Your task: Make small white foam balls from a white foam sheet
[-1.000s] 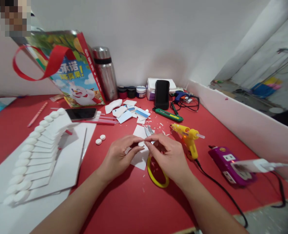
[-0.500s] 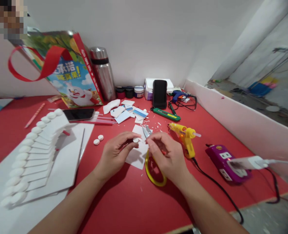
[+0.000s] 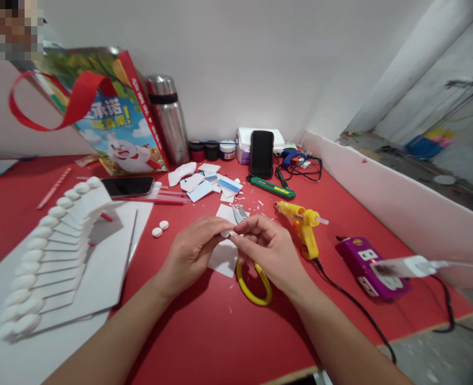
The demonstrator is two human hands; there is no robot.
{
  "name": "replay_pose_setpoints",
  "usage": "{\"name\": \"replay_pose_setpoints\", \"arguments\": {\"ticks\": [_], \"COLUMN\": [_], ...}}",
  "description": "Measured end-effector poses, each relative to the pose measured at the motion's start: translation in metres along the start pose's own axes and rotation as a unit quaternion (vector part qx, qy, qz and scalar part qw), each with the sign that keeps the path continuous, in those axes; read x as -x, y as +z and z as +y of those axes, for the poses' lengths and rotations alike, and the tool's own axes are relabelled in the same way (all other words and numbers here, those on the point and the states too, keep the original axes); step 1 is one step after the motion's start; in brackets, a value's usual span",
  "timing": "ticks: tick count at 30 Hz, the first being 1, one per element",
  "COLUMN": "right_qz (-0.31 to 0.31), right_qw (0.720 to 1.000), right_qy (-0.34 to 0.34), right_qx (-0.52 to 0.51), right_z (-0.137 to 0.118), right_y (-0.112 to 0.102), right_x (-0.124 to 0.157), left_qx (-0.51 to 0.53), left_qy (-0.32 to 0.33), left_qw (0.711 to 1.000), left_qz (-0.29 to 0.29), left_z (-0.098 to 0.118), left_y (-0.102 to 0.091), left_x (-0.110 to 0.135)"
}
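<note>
My left hand (image 3: 194,246) pinches a small white round piece (image 3: 225,233) between thumb and fingertips. Closed at the fingertips, my right hand (image 3: 266,243) meets the edge of the same piece; the fingers partly hide it. Under my right hand lie scissors with a yellow handle (image 3: 256,299), their blades showing beyond the knuckles. A white sheet (image 3: 223,261) is beneath both hands. Two similar white round pieces (image 3: 160,229) rest left of my left hand. Further left stands a curved white stair-like model (image 3: 62,256) edged with a row of such pieces.
A yellow glue gun (image 3: 306,230) and a purple power block (image 3: 374,270) with cords are on the right. Behind my hands lie card scraps (image 3: 204,184), a green cutter (image 3: 272,187) and a phone (image 3: 128,186). A steel flask (image 3: 168,120) stands beside a printed bag (image 3: 119,128).
My right hand has moved left, its fingertips closing the gap to the white piece in my left hand. The objects on the table stay put; the view shifts slightly.
</note>
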State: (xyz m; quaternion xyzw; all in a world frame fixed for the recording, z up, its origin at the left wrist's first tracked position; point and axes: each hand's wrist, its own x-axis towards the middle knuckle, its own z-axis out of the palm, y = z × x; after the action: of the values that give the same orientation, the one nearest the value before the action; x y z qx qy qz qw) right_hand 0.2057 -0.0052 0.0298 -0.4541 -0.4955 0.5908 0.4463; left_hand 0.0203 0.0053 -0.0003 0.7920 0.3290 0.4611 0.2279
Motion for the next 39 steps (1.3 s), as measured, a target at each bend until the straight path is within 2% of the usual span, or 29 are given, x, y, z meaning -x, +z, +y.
{"name": "replay_pose_setpoints", "arguments": {"ticks": [7,13,17,20,22,31,34,36,39], "right_qz": [0.005,0.032,0.026,-0.005,-0.004,0.013,0.034,0.042,0.019], "right_qw": [0.993,0.982,0.987,0.998,0.999,0.999,0.995,0.993,0.993], "right_qy": [-0.066,-0.088,-0.079,-0.026,-0.004,-0.028,-0.046,-0.062,-0.073], "right_qx": [0.097,0.161,0.134,0.058,0.032,0.044,0.077,0.092,0.090], "right_z": [0.013,0.018,0.016,0.010,0.006,0.011,0.014,0.016,0.017], "right_y": [-0.003,-0.004,-0.006,-0.006,-0.006,-0.006,-0.007,-0.008,-0.008], "right_x": [-0.004,-0.006,-0.006,-0.005,-0.004,-0.008,-0.009,-0.009,-0.009], "left_qx": [-0.019,-0.048,-0.045,-0.046,-0.046,-0.057,-0.038,-0.019,-0.004], "left_qy": [0.004,0.036,0.034,0.038,0.042,0.040,0.016,-0.021,-0.085], "left_qw": [1.000,0.998,0.998,0.998,0.998,0.997,0.999,1.000,0.996], "left_qz": [-0.003,-0.015,-0.012,-0.007,-0.008,-0.014,-0.008,-0.005,-0.011], "left_z": [-0.001,-0.008,-0.009,-0.007,-0.007,-0.007,-0.004,-0.002,-0.002], "left_y": [0.000,0.001,0.002,0.002,0.002,0.001,0.003,0.004,0.004], "left_x": [-0.001,0.002,0.003,0.001,0.001,0.002,0.000,-0.001,-0.001]}}
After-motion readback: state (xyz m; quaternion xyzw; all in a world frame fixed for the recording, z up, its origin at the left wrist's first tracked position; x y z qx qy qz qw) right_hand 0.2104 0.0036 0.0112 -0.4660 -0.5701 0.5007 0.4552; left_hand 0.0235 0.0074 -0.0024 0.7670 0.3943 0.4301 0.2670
